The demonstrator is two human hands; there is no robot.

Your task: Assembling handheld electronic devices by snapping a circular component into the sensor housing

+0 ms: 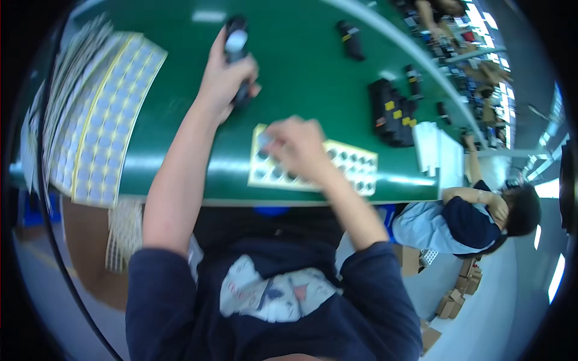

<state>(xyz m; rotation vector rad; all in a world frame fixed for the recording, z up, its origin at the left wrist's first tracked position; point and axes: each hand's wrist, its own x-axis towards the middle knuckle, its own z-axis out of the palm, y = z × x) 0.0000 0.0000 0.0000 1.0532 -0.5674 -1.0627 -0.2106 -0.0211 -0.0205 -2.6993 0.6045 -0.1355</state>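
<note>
Seated at a green worktop (301,66), we clamp our left hand (227,79) around a dark handheld device (235,56) at the upper centre of the frame, a pale round spot showing on its upper end. Our right hand (299,147), blurred, is at mid-frame over a yellow-edged sheet (352,157) with rows of round grey spots, its fingers bent toward the sheet's left end, where a pale grey round piece (264,139) shows at the fingertips; we cannot tell whether they are closed on it. The sheet lies near the worktop's front edge, partly covered by our right hand and forearm. Fanned along the left of the frame is a stack of similar sheets (114,117), with a black cable (50,234) running down in front. Another dark device (351,41) lies alone at the upper right of centre; below and to the right, a cluster of dark devices (392,114) with yellow marks sits beside white strips (426,147). At the right of the frame, a co-worker (469,219) in a dark top sits at the same side.
</note>
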